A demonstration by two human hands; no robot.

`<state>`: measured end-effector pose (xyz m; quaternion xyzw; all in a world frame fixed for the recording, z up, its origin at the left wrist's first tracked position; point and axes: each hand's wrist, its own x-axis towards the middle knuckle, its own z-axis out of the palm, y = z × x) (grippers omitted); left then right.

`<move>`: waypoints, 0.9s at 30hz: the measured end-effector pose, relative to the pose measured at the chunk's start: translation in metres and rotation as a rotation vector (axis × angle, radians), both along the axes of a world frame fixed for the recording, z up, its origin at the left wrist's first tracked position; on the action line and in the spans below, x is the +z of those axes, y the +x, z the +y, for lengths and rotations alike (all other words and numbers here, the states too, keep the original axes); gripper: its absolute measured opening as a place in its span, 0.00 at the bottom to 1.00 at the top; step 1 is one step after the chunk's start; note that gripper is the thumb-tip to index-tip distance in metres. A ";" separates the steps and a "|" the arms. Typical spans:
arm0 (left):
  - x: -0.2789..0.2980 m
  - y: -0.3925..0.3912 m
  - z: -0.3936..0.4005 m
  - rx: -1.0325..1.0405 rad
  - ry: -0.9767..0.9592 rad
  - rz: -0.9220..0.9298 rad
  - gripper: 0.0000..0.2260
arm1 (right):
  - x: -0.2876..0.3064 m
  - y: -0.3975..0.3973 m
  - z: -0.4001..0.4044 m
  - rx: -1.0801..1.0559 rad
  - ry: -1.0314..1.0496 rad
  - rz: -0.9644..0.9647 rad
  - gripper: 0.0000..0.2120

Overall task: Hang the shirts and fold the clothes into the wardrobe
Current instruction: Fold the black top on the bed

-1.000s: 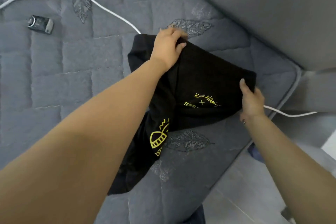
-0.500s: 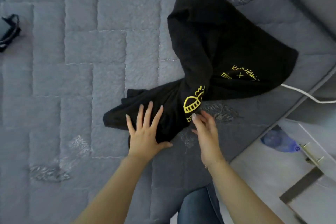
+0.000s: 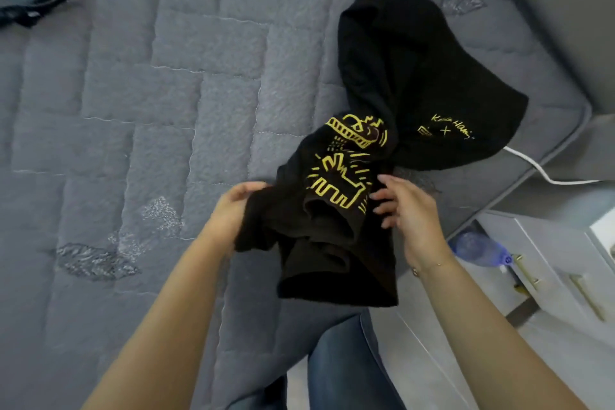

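A black shirt (image 3: 412,76) with yellow line drawings lies crumpled on the grey quilted mattress (image 3: 139,116). Its far part rests near the mattress corner. Its near end is lifted off the bed and hangs down in folds. My left hand (image 3: 233,210) grips the left edge of that lifted end. My right hand (image 3: 402,206) holds the right side, fingers curled against the cloth beside the yellow print.
A white cable (image 3: 549,173) runs under the shirt and off the mattress corner. A black strap item (image 3: 40,0) lies at the far left. A white drawer unit with gold handles (image 3: 559,280) and a blue plastic bottle (image 3: 479,246) are at the right. My jeans-clad leg (image 3: 346,369) is below.
My hands went from the shirt's far part to its near end, pressed it on the mattress, then took hold and lifted it. More of the yellow print now shows.
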<state>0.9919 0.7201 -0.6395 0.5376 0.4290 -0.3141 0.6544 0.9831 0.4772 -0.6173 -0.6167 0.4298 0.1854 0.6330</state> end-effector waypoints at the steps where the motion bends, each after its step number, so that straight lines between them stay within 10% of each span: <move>1: -0.005 -0.008 0.009 0.116 0.169 -0.013 0.07 | -0.002 -0.007 -0.001 0.114 -0.109 0.037 0.06; 5: -0.023 -0.032 0.022 0.176 0.382 -0.213 0.09 | -0.016 -0.017 0.000 0.504 -0.568 -0.152 0.12; 9: -0.028 -0.043 -0.018 -0.544 0.633 -0.619 0.28 | -0.034 0.012 0.002 0.690 -0.847 -0.319 0.26; 14: -0.051 -0.054 -0.077 -1.072 0.854 -0.538 0.38 | -0.049 0.072 0.004 0.596 -0.486 -0.104 0.31; 21: -0.029 -0.022 -0.044 -0.534 0.364 -0.485 0.07 | -0.023 0.112 0.007 0.394 -0.159 -0.112 0.12; 27: 0.017 -0.001 0.061 0.292 -0.099 -0.381 0.06 | -0.003 0.157 0.080 0.387 0.258 -0.195 0.15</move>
